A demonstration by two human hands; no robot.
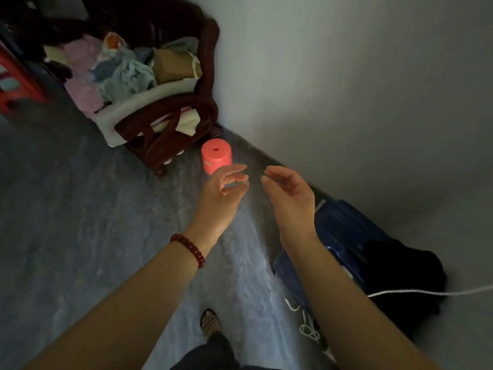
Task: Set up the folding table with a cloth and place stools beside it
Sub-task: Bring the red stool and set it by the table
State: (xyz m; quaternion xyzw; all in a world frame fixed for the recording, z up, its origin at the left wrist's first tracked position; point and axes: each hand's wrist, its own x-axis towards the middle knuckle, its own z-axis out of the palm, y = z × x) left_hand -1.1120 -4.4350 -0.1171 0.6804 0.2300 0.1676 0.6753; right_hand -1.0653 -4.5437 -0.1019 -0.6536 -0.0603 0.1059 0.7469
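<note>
— Red plastic (16,84) at the far left edge: is that a stool?
— Too blurred and cropped to tell. Next comes the wooden armchair (170,124), heaped with clothes (120,73).
— And a stool we can be sure of?
— The pink stool (215,156) stands upright on the floor (80,209) at the foot of the wall, just beside the armchair's front leg and ahead of both hands.
— Which hand is nearer?
— The left hand (221,193). Its fingers (236,178) are apart and slack, holding nothing, and their tips overlap the stool's lower edge in this view. The right hand (290,198) is empty too, fingers apart.
— Anything in the way?
— Nothing between, I'd judge. The blue suitcase (346,228) and white cord (426,291) lie off to the right. No table is in view.
</note>
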